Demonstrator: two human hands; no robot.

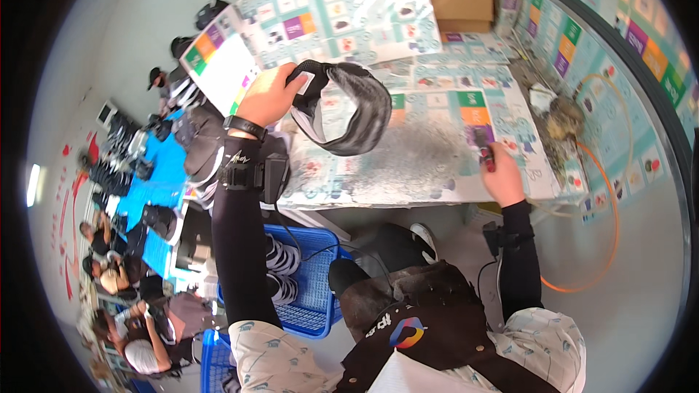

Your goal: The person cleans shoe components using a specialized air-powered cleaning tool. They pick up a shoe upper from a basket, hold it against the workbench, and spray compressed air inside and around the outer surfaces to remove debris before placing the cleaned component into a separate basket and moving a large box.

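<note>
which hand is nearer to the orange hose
Right. The right hand is left of the orange hose, holding a small tool; the left hand is much farther left, holding a dark loop.

The right hand (pixel 504 177) partly hides a dark tool (pixel 481 141), too small to identify

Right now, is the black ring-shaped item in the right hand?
No, the left hand holds the black ring-shaped item, while the right hand grips a small black-and-red object.
</note>
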